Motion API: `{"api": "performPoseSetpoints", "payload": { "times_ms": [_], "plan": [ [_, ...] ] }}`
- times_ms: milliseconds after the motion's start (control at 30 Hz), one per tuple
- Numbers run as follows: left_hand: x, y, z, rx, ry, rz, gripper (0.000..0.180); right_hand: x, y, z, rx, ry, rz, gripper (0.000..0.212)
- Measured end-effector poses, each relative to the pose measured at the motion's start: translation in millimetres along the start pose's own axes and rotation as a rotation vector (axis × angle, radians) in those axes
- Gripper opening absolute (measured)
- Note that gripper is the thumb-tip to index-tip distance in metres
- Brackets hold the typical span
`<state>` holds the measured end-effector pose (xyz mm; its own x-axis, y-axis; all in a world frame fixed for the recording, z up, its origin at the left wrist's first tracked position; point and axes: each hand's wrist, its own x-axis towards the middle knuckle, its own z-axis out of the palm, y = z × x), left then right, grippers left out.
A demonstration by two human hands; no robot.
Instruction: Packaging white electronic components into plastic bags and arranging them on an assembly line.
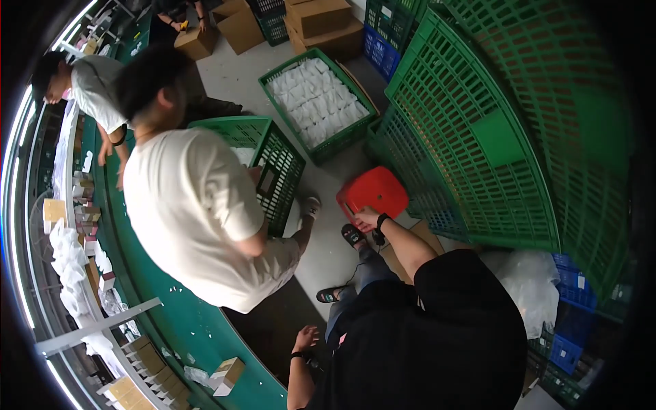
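Observation:
My right hand (367, 219) is closed on the near edge of a red plastic stool (378, 191), with the fingertips partly hidden. The stool is close to my sandalled foot, beside the tall green crates. Lower down, my left hand (307, 338) hangs near the edge of the green conveyor belt (195, 321). Its fingers are loosely curled and apart, and nothing shows in them. To the left, a co-worker in a pale shirt (188, 205) leans by a green slatted crate (281, 181), one hand near its side.
A green crate (265, 78) full of white wrapped packets stands ahead on the floor. Tall green crates (465, 130) rise at my right, above blue crates (574, 287) and a clear plastic bag (533, 294). Cartons (321, 17) stand at the back. A small box (227, 376) lies on the conveyor.

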<state>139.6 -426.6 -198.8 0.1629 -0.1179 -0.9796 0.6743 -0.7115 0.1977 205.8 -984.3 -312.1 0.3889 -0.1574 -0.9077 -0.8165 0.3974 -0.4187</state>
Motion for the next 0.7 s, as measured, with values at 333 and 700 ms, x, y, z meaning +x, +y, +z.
{"api": "performPoseSetpoints", "payload": {
  "times_ms": [333, 700],
  "plan": [
    [6.4, 156.5, 74.4, 0.264, -0.006, 0.318, 0.032, 148.5, -21.3, -59.3, -1.054, 0.483, -0.48, 0.039],
    [25.6, 197.5, 107.1, 0.545, -0.033, 0.36, 0.031, 168.0, 21.3, -71.0, -1.351, 0.421, -0.534, 0.106]
  ]
}}
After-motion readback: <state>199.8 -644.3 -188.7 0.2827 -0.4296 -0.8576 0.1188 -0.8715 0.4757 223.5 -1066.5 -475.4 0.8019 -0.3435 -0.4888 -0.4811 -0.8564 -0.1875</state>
